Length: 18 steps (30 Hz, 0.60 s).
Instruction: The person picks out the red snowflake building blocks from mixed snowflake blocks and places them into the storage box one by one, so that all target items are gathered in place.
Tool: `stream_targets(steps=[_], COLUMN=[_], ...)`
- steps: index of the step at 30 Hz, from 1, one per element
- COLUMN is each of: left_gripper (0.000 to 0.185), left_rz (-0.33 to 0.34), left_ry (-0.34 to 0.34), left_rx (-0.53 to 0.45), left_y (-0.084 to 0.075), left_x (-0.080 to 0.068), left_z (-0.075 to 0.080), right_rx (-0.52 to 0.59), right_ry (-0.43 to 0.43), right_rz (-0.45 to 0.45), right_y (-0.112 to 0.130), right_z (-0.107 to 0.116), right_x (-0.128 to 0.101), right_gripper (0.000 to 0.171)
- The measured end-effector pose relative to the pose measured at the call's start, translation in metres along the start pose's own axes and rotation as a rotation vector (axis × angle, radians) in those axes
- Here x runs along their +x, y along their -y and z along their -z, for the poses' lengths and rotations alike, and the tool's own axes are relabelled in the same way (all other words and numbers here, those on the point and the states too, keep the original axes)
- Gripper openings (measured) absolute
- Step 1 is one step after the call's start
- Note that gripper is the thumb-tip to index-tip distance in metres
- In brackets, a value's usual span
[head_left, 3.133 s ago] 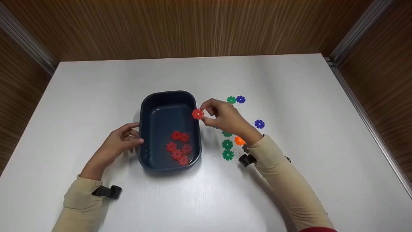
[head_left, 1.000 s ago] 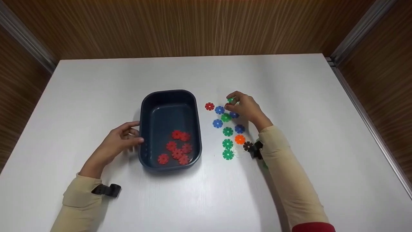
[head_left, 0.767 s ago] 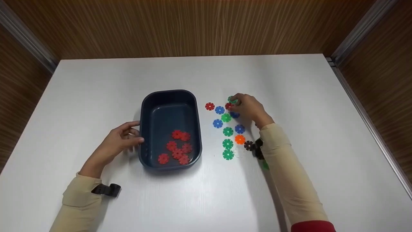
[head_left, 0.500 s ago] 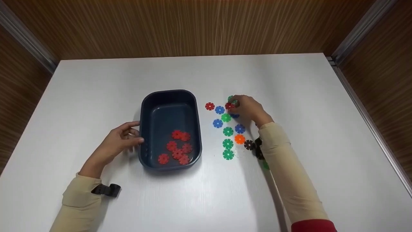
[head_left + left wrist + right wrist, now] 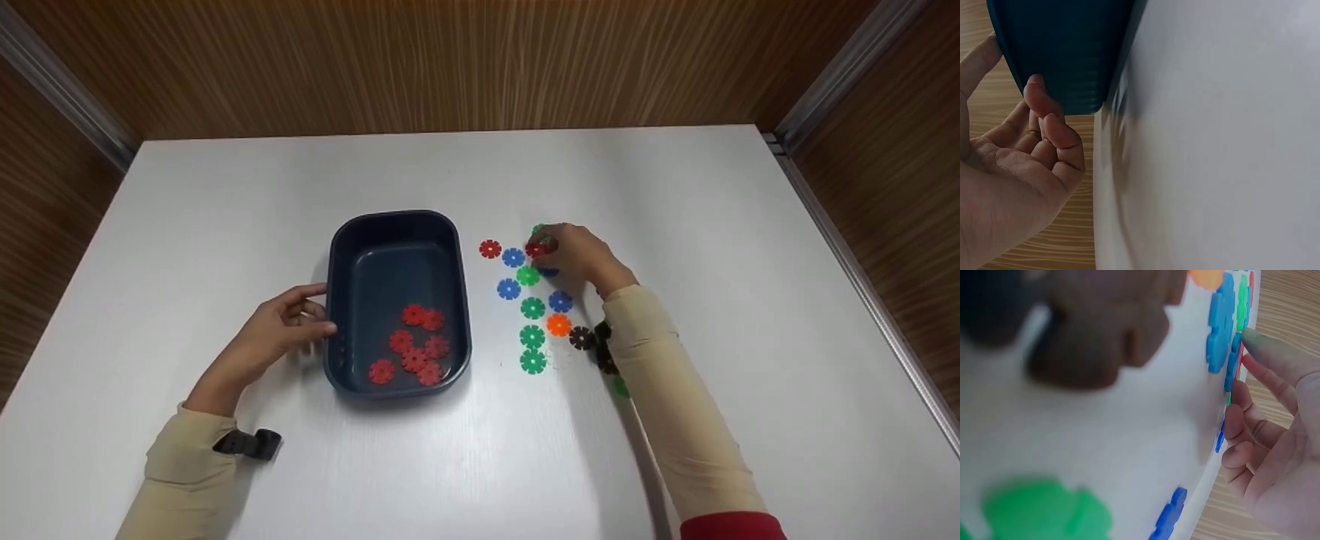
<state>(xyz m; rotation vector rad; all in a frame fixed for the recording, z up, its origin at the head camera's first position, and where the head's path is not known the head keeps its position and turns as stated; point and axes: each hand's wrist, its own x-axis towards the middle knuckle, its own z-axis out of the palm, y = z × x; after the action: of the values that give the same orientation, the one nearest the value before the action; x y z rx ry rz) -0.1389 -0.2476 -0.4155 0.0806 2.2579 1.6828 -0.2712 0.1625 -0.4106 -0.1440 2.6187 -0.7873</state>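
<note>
A dark blue rectangular tray sits left of centre, with several red interlocking snowflake discs in its near half. My left hand is at the tray's left side, relaxed, thumb and fingertips touching the rim and outer wall; the left wrist view shows this hand from close by. Right of the tray, my right hand reaches down to the table and pinches a red snowflake disc between thumb and index finger. In the right wrist view its red edge shows between those fingertips.
Around the right hand lie another red disc, several blue discs, several green discs, an orange disc and a black disc. The right sleeve covers some pieces. Wood-grain panels border the white table.
My right hand has gone from holding a red disc at the tray's right rim to the far red disc, closing its fingers on it. One more red disc lies in the tray. My left hand stays put.
</note>
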Motion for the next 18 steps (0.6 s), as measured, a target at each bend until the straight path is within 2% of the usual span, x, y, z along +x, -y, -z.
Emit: stream_targets(steps=[8,18], left_gripper=[0.067,0.066], left_rz=[0.000,-0.011], left_ry=[-0.006,-0.012], left_rx=[0.008,0.007], left_y=[0.0001,0.0013], left_x=[-0.0002,-0.0001], left_z=[0.0001,0.0009], right_rx=[-0.002,-0.104], right_ry=[-0.016,-0.039], right_rz=[0.031,0.058], right_y=[-0.0007,0.0046], right_z=[-0.0012,-0.0045], right_x=[0.0007,0.0049], right_gripper=[0.039,0.037])
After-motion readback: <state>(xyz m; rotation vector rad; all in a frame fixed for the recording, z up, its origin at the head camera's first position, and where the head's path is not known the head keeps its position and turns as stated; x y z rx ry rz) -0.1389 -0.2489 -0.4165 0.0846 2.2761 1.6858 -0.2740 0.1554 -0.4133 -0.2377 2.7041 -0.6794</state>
